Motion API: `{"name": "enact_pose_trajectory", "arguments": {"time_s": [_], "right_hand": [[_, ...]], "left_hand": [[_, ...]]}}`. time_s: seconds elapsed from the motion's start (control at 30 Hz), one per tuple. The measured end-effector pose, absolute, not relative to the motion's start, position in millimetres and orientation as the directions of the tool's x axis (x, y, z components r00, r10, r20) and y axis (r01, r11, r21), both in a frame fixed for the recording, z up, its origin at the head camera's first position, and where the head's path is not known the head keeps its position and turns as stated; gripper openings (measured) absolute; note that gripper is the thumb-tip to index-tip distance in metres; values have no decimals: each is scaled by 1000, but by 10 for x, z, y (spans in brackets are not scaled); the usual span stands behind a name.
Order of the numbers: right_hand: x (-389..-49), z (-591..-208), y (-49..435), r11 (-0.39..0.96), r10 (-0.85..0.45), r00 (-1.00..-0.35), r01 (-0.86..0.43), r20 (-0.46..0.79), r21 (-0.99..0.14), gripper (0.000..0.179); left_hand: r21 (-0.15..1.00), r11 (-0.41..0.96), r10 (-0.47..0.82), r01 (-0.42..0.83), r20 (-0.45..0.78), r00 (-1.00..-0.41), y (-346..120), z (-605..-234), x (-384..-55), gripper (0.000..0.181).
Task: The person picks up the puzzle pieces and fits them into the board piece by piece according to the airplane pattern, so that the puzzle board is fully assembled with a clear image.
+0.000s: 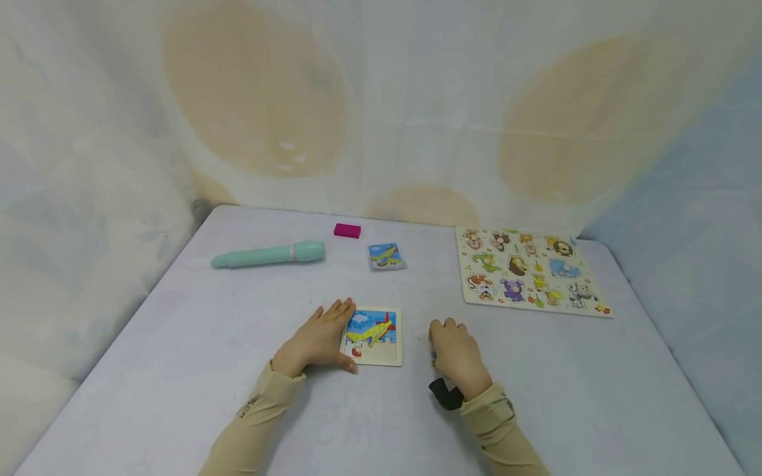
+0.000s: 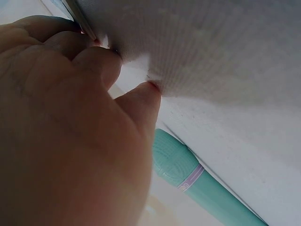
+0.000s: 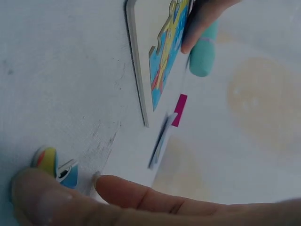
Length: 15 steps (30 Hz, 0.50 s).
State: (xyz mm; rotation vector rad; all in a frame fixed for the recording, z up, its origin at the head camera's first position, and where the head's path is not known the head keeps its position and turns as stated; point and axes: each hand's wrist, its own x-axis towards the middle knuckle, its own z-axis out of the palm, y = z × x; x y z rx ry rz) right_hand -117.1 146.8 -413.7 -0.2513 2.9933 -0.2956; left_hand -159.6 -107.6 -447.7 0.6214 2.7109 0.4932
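A square wooden jigsaw board [image 1: 383, 356] lies before me, partly filled with a yellow airplane on blue sky; bare wood shows at its lower right. My left hand [image 1: 321, 338] rests along its left edge, fingers spread, with the thumb near the lower left corner. Right of the board, my right hand [image 1: 456, 354] is low over the table with curled fingers. In the right wrist view, small yellow and blue jigsaw pieces [image 3: 68, 174] stick out beside the thumb; the hand holds them, though the thumb hides part of the grip.
Behind the board lies a small wrapped airplane picture square [image 1: 385, 256], with a magenta block [image 1: 347, 231] farther back. A mint-green pen-shaped tube [image 1: 268, 254] lies at back left. An animal puzzle board [image 1: 532, 271] occupies the back right. Fabric walls surround the white table [image 1: 369, 423].
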Motion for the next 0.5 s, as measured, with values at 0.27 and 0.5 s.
{"name": "enact_pose_trajectory", "arguments": {"time_s": [0.27,0.5], "right_hand": [[-1245,-4121,1567,948,-180,-964,-117,-197,-295,34],[-1352,-4155,1662,901,-150,-973,-61,-177,-429,15]], "left_hand": [[379,852,465,362,-230,-855,-1074,-4478,-1601,120],[390,844,472,368,-217,-854,-1071,-4457,-1586,119]]}}
